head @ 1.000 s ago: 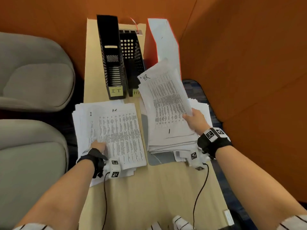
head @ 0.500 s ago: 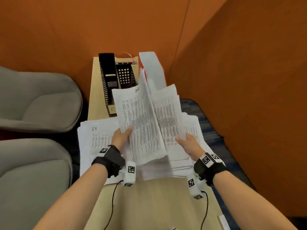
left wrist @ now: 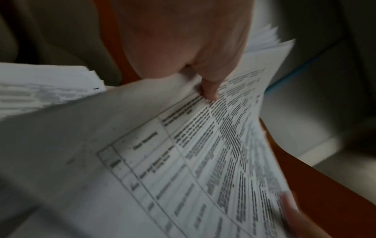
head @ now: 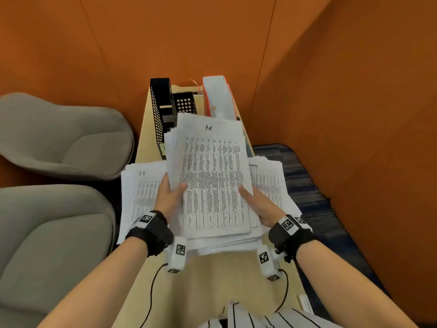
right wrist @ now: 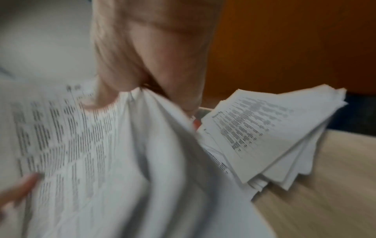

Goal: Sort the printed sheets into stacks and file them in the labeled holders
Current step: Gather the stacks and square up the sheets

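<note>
**Both hands lift the merged HR stack clear of the bench.**
The left hand and right hand each grip a side edge of the HR stack; a second ago it lay in two piles. It hangs above the bench, between the IT stack and, probably, a third pile; filing in the black holders seems next.

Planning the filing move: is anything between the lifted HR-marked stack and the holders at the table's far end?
Nothing visible does: the HR-marked paper stack, held by both hands, hides the holders' fronts; the black mesh holders stand just beyond.
</note>
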`<state>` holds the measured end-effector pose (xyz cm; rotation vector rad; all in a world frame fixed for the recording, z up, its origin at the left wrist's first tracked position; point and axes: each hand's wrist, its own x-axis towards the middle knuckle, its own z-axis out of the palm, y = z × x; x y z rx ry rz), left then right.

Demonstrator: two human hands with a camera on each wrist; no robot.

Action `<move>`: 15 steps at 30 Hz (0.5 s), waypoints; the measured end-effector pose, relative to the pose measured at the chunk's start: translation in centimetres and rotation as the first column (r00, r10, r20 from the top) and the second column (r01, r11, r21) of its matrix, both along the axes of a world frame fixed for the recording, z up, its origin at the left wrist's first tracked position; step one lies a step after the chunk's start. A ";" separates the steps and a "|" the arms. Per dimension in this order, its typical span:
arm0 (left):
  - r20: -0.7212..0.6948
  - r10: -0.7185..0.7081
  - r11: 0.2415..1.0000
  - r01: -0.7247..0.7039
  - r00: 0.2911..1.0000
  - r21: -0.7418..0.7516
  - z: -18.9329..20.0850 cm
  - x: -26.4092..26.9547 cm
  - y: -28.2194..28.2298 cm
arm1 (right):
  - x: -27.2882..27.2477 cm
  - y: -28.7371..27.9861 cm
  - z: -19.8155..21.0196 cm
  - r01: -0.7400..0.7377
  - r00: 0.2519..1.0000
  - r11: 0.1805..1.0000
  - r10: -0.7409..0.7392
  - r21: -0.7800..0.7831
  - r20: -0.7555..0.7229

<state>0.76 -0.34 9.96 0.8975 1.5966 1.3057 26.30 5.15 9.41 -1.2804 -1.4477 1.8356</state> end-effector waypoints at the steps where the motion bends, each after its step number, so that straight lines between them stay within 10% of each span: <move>1: -0.009 -0.004 0.999 0.005 1.000 0.045 0.6 0.5 -0.6 | -0.1 -0.2 0.2 -0.005 1.000 0.997 0.002 0.081 0.027; 15: 0.038 0.189 0.981 -0.190 0.981 0.030 -2.0 4.1 -5.5 | -1.0 -4.1 -2.1 0.177 0.974 0.984 -0.174 0.008 -0.144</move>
